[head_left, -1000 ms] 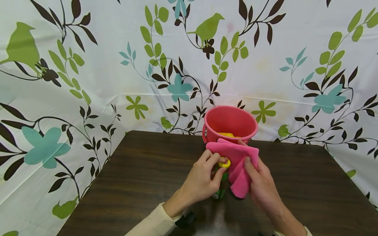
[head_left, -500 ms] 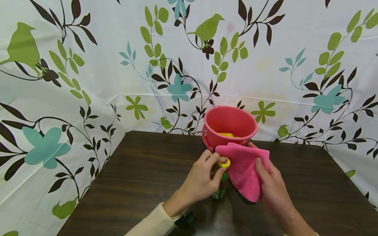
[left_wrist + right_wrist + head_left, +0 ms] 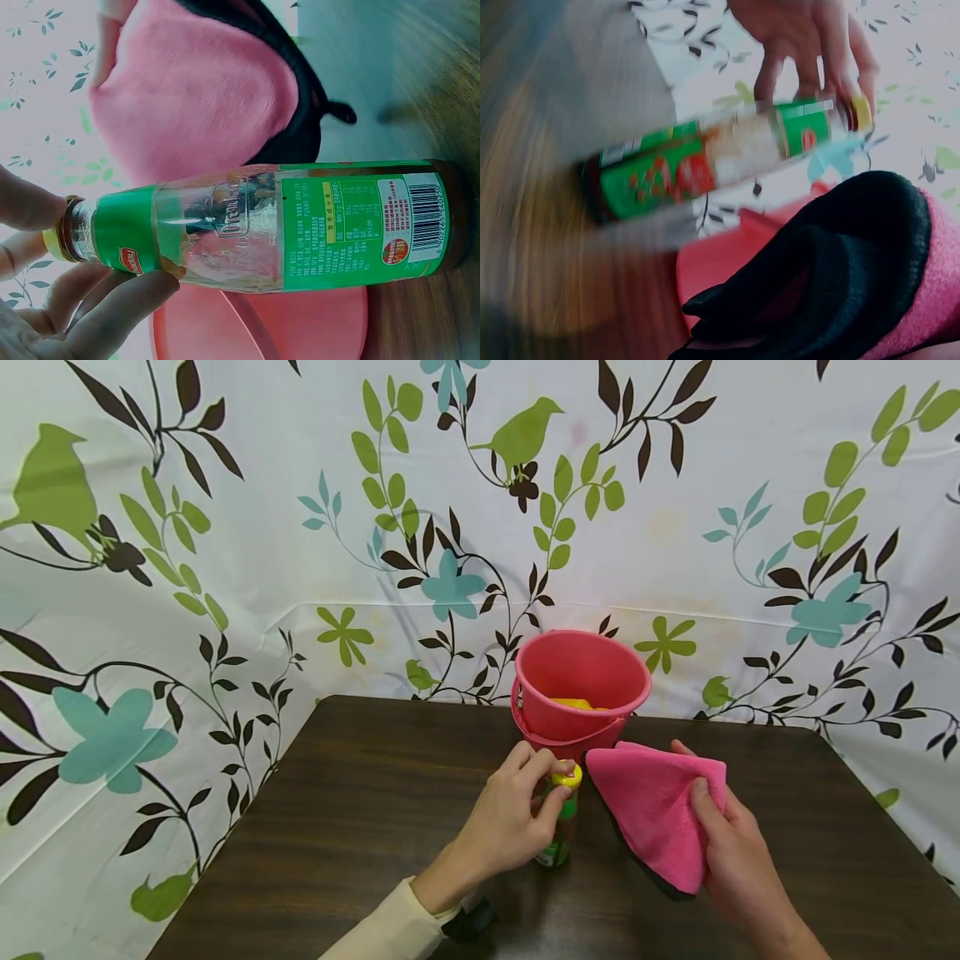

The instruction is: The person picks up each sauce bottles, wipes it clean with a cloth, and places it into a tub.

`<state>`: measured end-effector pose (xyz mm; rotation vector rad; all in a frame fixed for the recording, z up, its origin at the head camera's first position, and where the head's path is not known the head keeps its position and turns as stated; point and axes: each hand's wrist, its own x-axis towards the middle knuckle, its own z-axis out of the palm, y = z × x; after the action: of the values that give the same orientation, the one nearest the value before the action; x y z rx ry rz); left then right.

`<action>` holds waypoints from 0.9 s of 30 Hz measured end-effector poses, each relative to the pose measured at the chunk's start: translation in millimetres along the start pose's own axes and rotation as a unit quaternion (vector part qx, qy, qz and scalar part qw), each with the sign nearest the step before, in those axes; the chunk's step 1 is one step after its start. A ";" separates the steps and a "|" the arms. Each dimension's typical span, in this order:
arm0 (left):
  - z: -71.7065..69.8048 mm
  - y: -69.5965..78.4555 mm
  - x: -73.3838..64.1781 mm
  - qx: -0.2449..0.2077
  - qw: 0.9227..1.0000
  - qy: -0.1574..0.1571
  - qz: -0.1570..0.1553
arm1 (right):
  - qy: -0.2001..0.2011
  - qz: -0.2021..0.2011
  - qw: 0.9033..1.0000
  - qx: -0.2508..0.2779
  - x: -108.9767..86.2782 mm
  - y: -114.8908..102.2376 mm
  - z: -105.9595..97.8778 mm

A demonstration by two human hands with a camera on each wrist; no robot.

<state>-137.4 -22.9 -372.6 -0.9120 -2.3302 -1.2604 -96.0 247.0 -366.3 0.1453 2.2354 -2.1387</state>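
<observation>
My left hand point(image 3: 506, 818) pinches the yellow cap point(image 3: 567, 774) of a glass bottle point(image 3: 225, 232) with green labels. The bottle stands upright on the table, and its lower part shows beneath my fingers in the head view. To its right, my right hand point(image 3: 742, 864) grips a pink cloth point(image 3: 660, 810) with a black border, raised above the table and apart from the bottle. In the right wrist view the folded cloth point(image 3: 900, 247) fills the lower right, its dark edge toward the bottle. The right hand itself is mostly out of that view.
A pink bucket point(image 3: 566, 727) stands behind the bottle, its handle hanging down in front. Something yellow point(image 3: 576, 702) lies inside it. The dark wood table point(image 3: 360, 793) meets a white curtain point(image 3: 300, 560) printed with leaves and birds.
The right hand has drawn the pink cloth away from the bottle, rightward and slightly toward me. The left hand has stayed at the bottle's cap.
</observation>
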 end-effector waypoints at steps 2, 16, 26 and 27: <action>-0.2 0.0 -0.1 -0.001 1.000 -0.003 -0.006 | 0.005 0.005 1.000 0.003 -0.1 5.5 -12.4; 1.0 0.3 0.3 -0.005 1.000 -0.004 0.000 | 0.086 0.060 0.994 -0.013 -7.8 29.0 -104.2; 0.9 0.5 1.0 -0.004 1.000 -0.004 0.001 | 0.227 0.068 0.957 -0.166 -2.8 23.2 -148.5; 0.9 0.3 1.0 -0.003 1.000 -0.005 0.000 | 0.231 0.068 0.954 -0.177 -2.5 22.7 -151.3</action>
<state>-137.9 -21.7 -372.4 -0.9219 -2.3345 -1.2674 -86.4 398.9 -381.7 0.8311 2.7103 -1.7305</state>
